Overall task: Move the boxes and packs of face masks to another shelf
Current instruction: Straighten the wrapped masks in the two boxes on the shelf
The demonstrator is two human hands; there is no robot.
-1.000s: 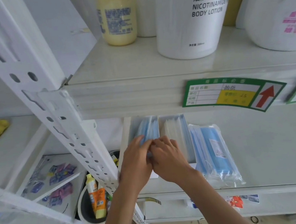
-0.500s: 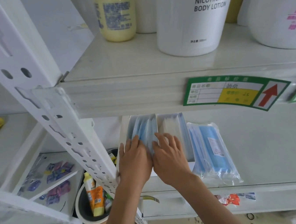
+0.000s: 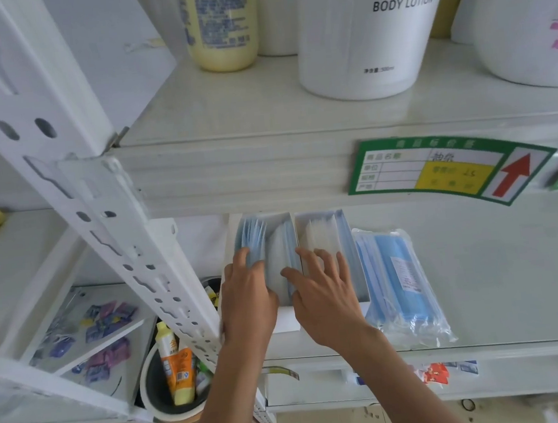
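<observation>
Landmark: green price label [image 3: 452, 169] on the front edge of the upper shelf [image 3: 226, 120].

Writing legible: white tub [image 3: 365, 26] above the label, "NICOTINAMIDE" and "BODY LOTION" under Chinese characters, the right end of the print cut off by a second white tub [image 3: 525, 16] with pink marks. Yellow bottle [image 3: 221, 24] above and left of the label; blue print too small to read. Label itself: green border, yellow field, red arrow pointing up; handwriting not readable.

Task items, all on the shelf board [image 3: 501, 274] below the label:
- left mask box [image 3: 284, 321], open-topped, white, blue masks standing on edge inside; below and left of the label.
- right mask box [image 3: 354, 265], touching the first, white and pale blue masks inside.
- clear mask pack [image 3: 402, 281], just beside the right box, directly below the label; its sticker is unreadable.

Left hand [image 3: 245, 301]: fingers loosely spread, tips in among the blue masks of the left box, gripping nothing visible.
Right hand [image 3: 324, 296]: fingers splayed wide across the wall where the two boxes meet.

Below and far left of the label: bucket [image 3: 155, 389] with an orange tube, partly hidden by the white upright [image 3: 105, 209].
</observation>
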